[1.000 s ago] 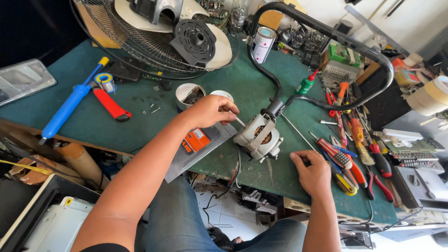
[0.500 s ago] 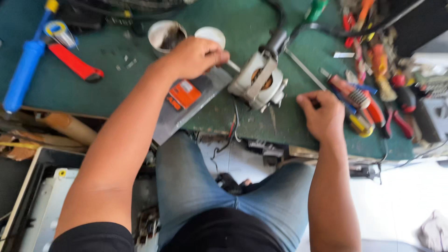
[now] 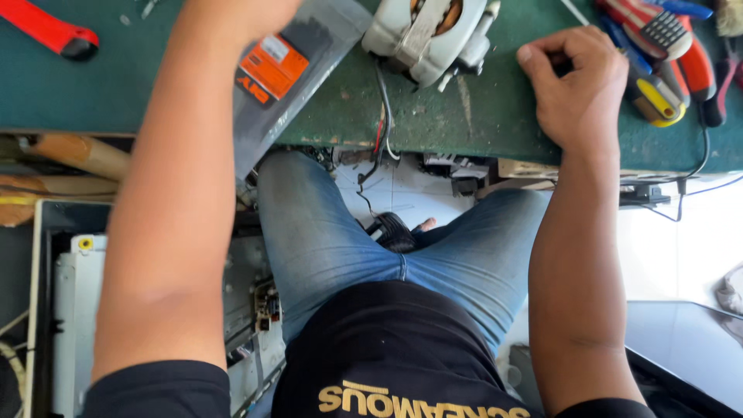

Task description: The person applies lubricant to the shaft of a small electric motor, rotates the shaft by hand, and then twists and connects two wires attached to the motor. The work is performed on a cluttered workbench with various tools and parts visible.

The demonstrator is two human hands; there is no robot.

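My left forearm reaches up over a grey plastic packet with an orange label (image 3: 298, 77), and only the heel of my left hand (image 3: 236, 9) shows at the top edge, its fingers cut off. My right hand (image 3: 576, 85) rests on the green bench top (image 3: 480, 116) with its fingers curled in and nothing visible in them. Between the two hands lies a small pale electric motor (image 3: 429, 35), half out of view, with thin wires (image 3: 381, 131) hanging over the bench edge. My legs in blue jeans fill the lower middle.
Red-handled screwdrivers and pliers (image 3: 669, 42) and a yellow-and-black tool (image 3: 658, 101) lie just right of my right hand. A red-handled tool (image 3: 50, 31) sits at the top left. Under the bench are wooden handles (image 3: 77, 155) and an opened white appliance casing (image 3: 70, 310).
The view has tipped down from the bench to my lap. Both hands stay at about the same places on the bench; the left hand has slid out of the top of the view.
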